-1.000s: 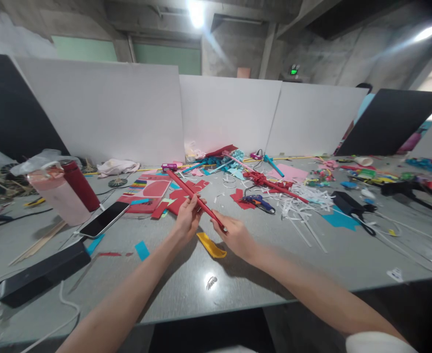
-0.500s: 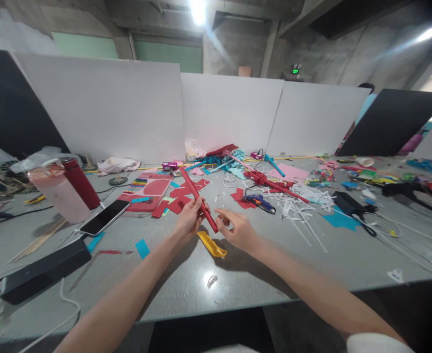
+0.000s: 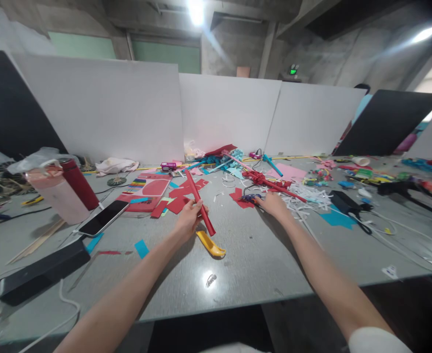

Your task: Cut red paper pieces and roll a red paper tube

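My left hand [image 3: 190,218] is closed around a red paper tube [image 3: 197,193], which slants away from me over the table's middle. My right hand [image 3: 274,205] reaches onto a small blue glue gun [image 3: 252,198]; its fingers wrap the handle and hide most of it. Red paper pieces [image 3: 240,196] lie beside and under the glue gun. Just below the tube's near end, a curved yellow plastic piece [image 3: 211,245] rests on the table. Beyond my right hand there is a red paper flower with a long stem [image 3: 262,179].
White paper strips [image 3: 307,198] are heaped to the right. A black power adapter [image 3: 348,206] with white cables lies further right. At left are a phone [image 3: 104,218], a pink bottle [image 3: 56,193], a red bottle [image 3: 80,184] and a black box [image 3: 45,269]. White boards [image 3: 230,113] stand behind.
My right hand has left the tube's near end, moved right and forward, and taken hold of the glue gun's handle. My left hand still holds the tube in nearly the same place.
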The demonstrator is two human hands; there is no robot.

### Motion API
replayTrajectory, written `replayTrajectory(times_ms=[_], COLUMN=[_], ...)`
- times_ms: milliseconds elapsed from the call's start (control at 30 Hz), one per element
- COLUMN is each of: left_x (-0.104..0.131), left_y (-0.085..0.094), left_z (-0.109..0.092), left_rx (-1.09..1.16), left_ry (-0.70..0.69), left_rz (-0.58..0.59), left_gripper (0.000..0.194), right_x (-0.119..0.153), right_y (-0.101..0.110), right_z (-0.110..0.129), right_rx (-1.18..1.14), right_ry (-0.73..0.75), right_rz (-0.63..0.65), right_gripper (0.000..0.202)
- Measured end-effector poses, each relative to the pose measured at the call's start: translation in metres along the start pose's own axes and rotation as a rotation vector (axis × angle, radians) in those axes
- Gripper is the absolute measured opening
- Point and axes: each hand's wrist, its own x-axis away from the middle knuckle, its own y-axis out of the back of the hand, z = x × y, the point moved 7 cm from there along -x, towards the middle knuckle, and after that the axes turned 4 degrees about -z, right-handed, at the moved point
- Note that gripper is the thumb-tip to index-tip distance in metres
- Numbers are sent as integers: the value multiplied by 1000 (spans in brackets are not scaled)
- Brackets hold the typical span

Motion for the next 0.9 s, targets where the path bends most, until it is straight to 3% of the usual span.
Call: replayTrajectory(times_ms=[100,167,467,733,900], left_x=[0,0,0,-2,-1], left_y=[1,0,3,5,4], left_z=[2,2,2,5,4], left_rx=[-28,-39,-42,-52,-53], left_ry=[14,17,20,29,35], left_rz=[-16,-24,-43,-53,-61], left_gripper=[32,31,34,33,31], right_x=[-10,-12,-13,-11,-15], right_y=[-17,-24,-28,-27,-17], right_z=[-16,-16,-4,-10,-10], right_rx=[-38,-71,-149,-403,-392], right_ry=[3,27,75,-56,-35], right_rz=[166,197,98,137,100], right_gripper=[50,53,32,36,38])
